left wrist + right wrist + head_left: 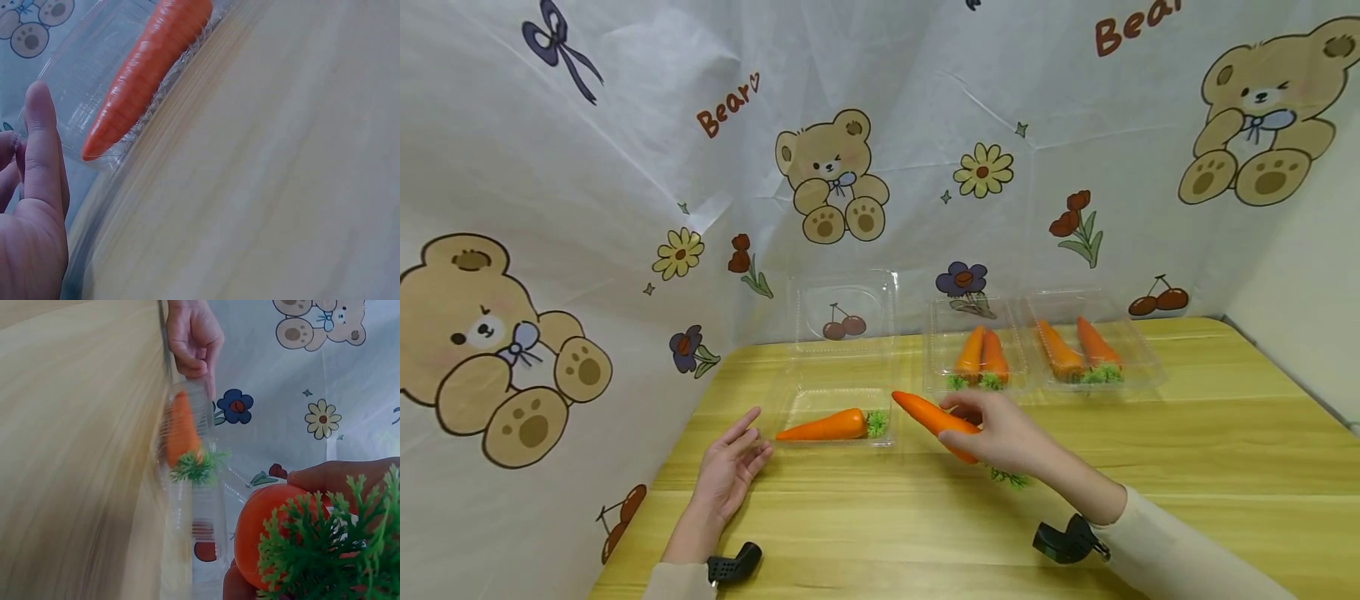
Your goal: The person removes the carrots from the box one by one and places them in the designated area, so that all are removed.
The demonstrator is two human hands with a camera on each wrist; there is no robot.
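Note:
My right hand point(996, 429) grips an orange toy carrot point(931, 414), its narrow tip pointing left and its green leafy top point(340, 540) hanging below the palm. To its left stands a clear plastic box point(831, 402) with the lid point(842, 333) raised at the back. Inside it, along the front wall, lies another carrot point(827, 427) with its leaves to the right. My left hand point(727, 471) is at the left end of this box, fingers loosely extended and fingertips right at its edge. The left wrist view shows that hand point(37, 187) beside the box corner, near the carrot's tip.
Two more clear boxes stand at the back right of the wooden table point(865, 525): one box point(936, 354) holds two carrots point(981, 354), and the other point(1138, 354) also holds two carrots point(1097, 343). A white sheet point(925, 75) printed with bears hangs behind the table.

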